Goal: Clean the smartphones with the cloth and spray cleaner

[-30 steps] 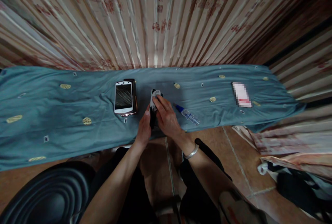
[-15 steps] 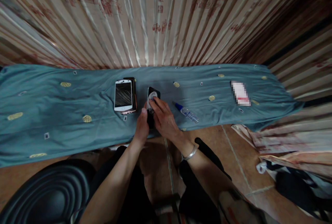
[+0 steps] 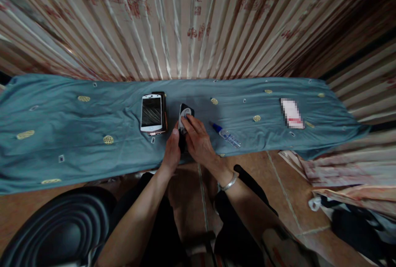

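Note:
A dark phone lies at the near middle of the cloth-covered table, and my left hand grips its left edge. On its screen sits a whitish pad, pressed under the fingers of my right hand. Left of my hands a white phone rests on top of a darker phone. To the right of my right hand a clear spray bottle with a blue top lies on its side.
A teal patterned cloth covers the long table. At its right lies a blurred white and pink item. A pleated curtain hangs behind. A round black stool stands at the lower left.
The whole view has shifted slightly, so the things appear a little further right. Both hands keep their places at the dark phone, with the pad still under my right fingers.

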`<state>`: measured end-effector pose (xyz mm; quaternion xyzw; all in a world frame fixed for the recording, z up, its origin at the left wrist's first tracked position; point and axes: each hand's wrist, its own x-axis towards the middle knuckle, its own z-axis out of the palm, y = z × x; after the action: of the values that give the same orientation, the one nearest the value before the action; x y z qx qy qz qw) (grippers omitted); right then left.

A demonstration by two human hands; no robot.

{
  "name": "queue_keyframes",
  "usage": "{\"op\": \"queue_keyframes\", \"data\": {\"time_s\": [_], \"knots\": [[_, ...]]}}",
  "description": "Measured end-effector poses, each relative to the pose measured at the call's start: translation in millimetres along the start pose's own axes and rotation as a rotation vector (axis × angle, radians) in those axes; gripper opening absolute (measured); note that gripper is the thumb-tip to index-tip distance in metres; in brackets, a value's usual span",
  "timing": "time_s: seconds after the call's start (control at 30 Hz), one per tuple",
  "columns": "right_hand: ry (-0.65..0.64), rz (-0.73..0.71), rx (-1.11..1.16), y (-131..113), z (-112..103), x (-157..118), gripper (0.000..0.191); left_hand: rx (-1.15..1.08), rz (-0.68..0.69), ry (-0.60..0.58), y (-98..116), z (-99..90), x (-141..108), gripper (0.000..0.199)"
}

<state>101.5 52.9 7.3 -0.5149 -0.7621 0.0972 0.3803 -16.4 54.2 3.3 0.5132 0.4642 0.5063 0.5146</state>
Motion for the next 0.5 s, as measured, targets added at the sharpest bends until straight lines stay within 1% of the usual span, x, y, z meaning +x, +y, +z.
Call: {"op": "queue_keyframes", "data": {"time_s": [0.13,0.27,0.5], "knots": [[0.001,-0.009,0.009,5,0,3,0.054,0.045,0.009,-0.029,3,-0.8,2,0.077],[0.027,-0.018,-0.022,14,-1,7,0.055,0.077,-0.018,-0.057,4,0.1,2,0.080],[0.068,-0.009,-0.036,25,2,14,0.056,0.042,-0.057,-0.082,3,1.1,5,0.073]]}}
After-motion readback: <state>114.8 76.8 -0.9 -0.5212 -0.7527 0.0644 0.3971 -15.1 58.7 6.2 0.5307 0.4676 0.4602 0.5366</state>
